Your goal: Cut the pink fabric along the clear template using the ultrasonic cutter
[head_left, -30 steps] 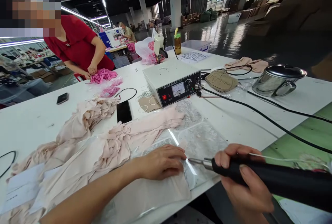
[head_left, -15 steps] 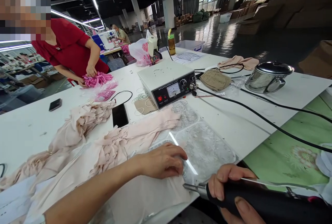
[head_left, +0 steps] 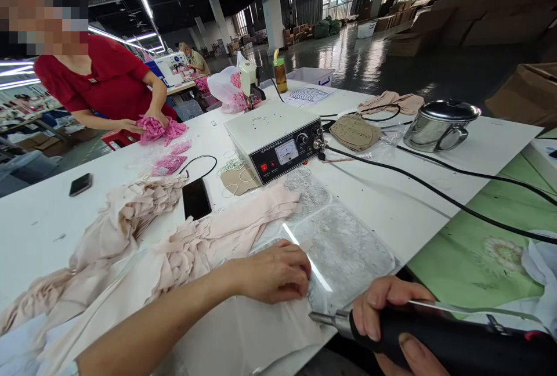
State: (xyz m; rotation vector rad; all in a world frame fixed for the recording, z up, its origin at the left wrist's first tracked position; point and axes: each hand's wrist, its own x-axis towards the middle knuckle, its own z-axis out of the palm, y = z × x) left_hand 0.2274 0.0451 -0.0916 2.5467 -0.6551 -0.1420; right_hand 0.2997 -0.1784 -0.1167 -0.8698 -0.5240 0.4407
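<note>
My left hand (head_left: 278,271), fingers curled and pressed together, bears down on a pale beige fabric piece (head_left: 248,329); its fingertips are partly hidden. In my right hand (head_left: 376,315) is a black ultrasonic cutter handpiece (head_left: 461,335), gripped with the fingers over the top and the thumb along the near side. Its metal tip points left, at the right edge of the fabric and a little right of my left fingers. Under the fabric lies a clear, scuffed sheet (head_left: 348,245). Stacked beige fabric strips (head_left: 243,213) lie just beyond my left forearm.
A control box (head_left: 285,144) with a dial stands behind the sheet, its black cable (head_left: 418,187) crossing the right side. Around it are a phone (head_left: 196,199), a steel mug (head_left: 441,126) and a bottle (head_left: 279,74). Across the table, a person in red handles pink strips (head_left: 161,128).
The view has shifted slightly, so the table items sit a little further left. My two hands keep nearly the same pose. The other person's hands have moved on the pink strips.
</note>
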